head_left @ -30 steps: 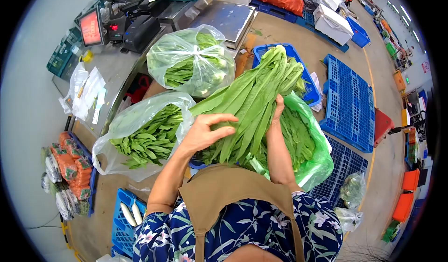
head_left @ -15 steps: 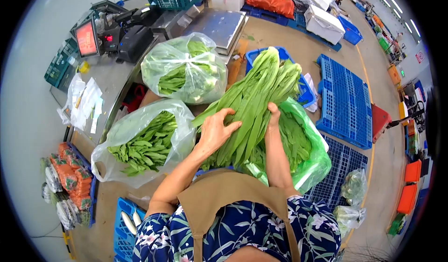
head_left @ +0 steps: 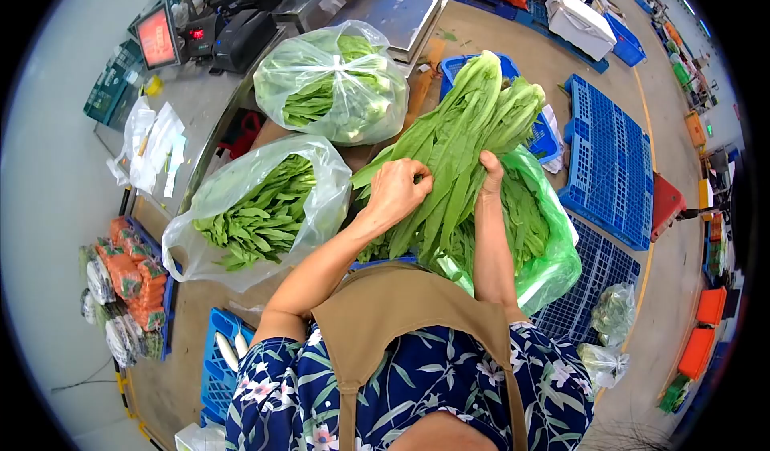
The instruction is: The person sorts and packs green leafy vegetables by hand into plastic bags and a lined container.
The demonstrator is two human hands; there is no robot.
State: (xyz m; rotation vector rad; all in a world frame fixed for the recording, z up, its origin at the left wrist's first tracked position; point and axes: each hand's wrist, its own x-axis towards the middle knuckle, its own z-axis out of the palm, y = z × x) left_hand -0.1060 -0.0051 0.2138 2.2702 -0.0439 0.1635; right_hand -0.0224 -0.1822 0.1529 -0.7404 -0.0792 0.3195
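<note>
A big bunch of long-leaf lettuce (head_left: 457,154) lies across my right hand (head_left: 491,174), whose thumb shows on its right side and whose other fingers are hidden beneath. The pale stem ends point away from me. Over the leaves on the left, my left hand (head_left: 399,192) is closed with thumb and fingertips pinched together; what is between them, if anything, I cannot make out. Below the bunch, a green plastic bag (head_left: 557,250) holds more of the same leaves. To the left are an open clear bag of greens (head_left: 261,214) and a knotted clear bag of greens (head_left: 337,90).
A blue crate (head_left: 547,142) stands behind the bunch. Blue pallets (head_left: 609,162) lie on the right. A metal platform scale (head_left: 389,14) and a lit screen (head_left: 157,37) are at the back left. White radishes (head_left: 227,351) sit in a blue basket (head_left: 216,379) near my left elbow.
My left hand has gone from spread thumb and fingers on the leaves to a closed pinch, slightly raised. My right hand still supports the bunch. The whole view has shifted a little.
</note>
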